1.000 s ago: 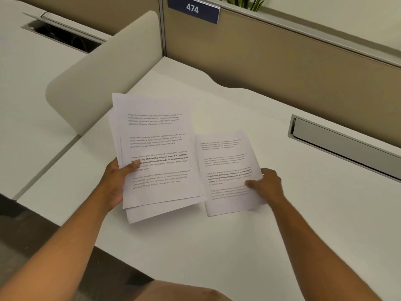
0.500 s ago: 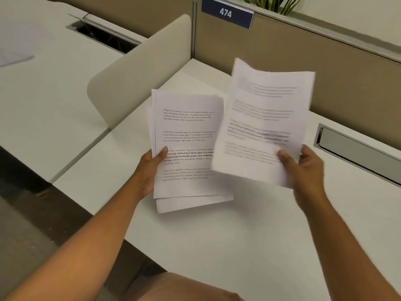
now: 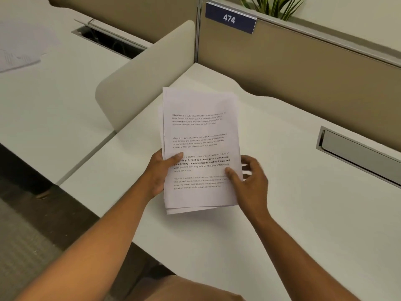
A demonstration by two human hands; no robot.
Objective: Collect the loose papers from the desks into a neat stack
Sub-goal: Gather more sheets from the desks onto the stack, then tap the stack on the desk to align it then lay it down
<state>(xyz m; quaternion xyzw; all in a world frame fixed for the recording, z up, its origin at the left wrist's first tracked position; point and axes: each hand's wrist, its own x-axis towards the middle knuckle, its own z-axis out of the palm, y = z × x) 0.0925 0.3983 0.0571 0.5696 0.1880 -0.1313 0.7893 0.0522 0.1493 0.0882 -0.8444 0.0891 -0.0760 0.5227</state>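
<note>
A stack of printed white papers [image 3: 199, 135] is held above the white desk [image 3: 293, 213]. My left hand [image 3: 161, 170] grips its left edge, thumb on the top sheet. My right hand [image 3: 249, 181] holds the right edge, thumb on the top sheet and fingers behind. The sheets overlap loosely, with lower corners sticking out at the bottom. Another loose paper [image 3: 17, 57] lies on the neighbouring desk at the far left.
A low rounded divider [image 3: 143, 79] separates the two desks. A tan partition with a "474" sign [image 3: 230, 18] runs behind, a plant above it. An open cable slot [image 3: 110, 40] is in the left desk and a closed cable tray [image 3: 358, 155] at right.
My right hand lifted a single sheet off the desk, swung it left and laid it on top of the stack in my left hand. The view shifted left.
</note>
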